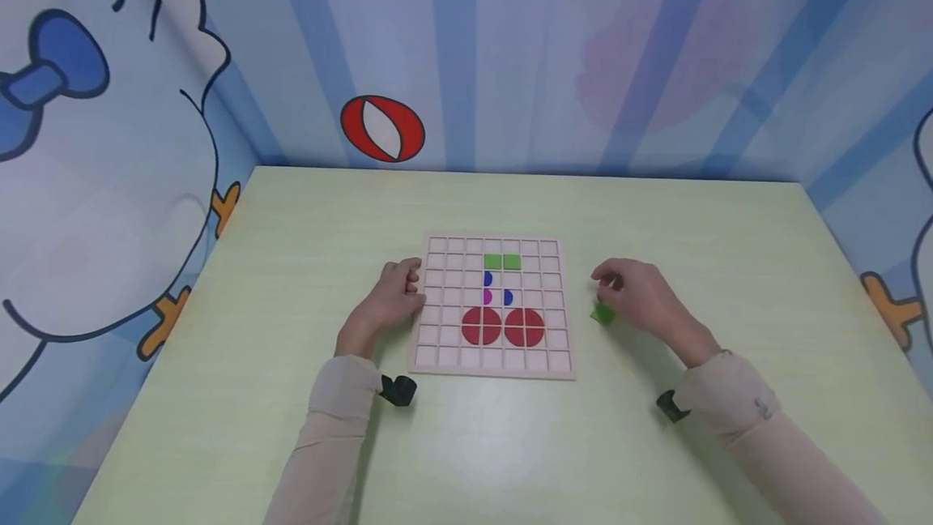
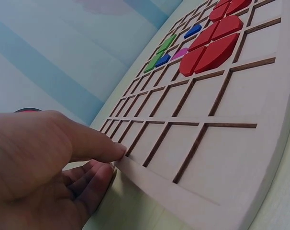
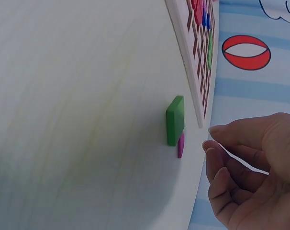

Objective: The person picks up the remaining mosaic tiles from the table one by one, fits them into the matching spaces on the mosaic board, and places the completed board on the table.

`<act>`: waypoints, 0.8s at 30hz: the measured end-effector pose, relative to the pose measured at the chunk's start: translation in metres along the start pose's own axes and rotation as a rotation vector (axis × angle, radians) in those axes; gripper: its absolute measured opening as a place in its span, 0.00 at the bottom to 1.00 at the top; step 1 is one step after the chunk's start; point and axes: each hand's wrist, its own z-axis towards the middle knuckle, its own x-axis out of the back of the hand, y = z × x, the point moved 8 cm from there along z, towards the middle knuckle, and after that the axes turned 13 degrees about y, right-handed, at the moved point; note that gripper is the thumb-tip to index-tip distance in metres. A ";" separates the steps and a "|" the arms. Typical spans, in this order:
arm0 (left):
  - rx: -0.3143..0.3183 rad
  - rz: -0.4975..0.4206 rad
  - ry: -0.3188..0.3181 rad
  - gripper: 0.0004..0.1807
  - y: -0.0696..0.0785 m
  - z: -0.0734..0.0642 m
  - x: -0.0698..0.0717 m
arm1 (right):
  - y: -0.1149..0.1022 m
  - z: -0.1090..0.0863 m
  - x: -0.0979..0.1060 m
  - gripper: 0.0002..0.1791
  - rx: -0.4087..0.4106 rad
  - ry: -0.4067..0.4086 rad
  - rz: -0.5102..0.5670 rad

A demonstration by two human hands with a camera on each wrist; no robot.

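Observation:
A pale wooden grid board (image 1: pixel 447 337) lies flat on the table. My left hand (image 1: pixel 394 296) holds its left edge; in the left wrist view the thumb (image 2: pixel 104 147) touches the rim and the other fingers bend beside it. To the board's right, my right hand (image 1: pixel 641 296) hovers with loosely bent fingers and nothing visible between them. Just below it lies a green square piece (image 1: pixel 602 313). The right wrist view also shows a small magenta piece (image 3: pixel 181 145) by the green one. Red quarter-round pieces (image 2: pixel 220 50) form two circles in the grid.
Two green squares (image 1: pixel 503 262), two blue half-rounds (image 1: pixel 508 297) and a magenta half-round (image 1: pixel 487 296) sit in grid cells above the circles. The pale table (image 1: pixel 481 460) meets a blue striped wall (image 1: pixel 503 55) at its back edge. Each wrist carries a black device (image 1: pixel 398 390).

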 end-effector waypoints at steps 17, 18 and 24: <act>0.009 -0.003 0.002 0.34 -0.001 0.000 0.000 | 0.019 0.008 -0.008 0.09 0.043 -0.103 -0.009; 0.009 -0.004 0.001 0.34 -0.002 0.000 -0.001 | 0.018 0.008 -0.008 0.08 0.052 -0.100 -0.015; 0.019 -0.013 -0.002 0.34 -0.002 0.000 -0.001 | 0.018 0.009 -0.011 0.06 0.065 -0.096 -0.048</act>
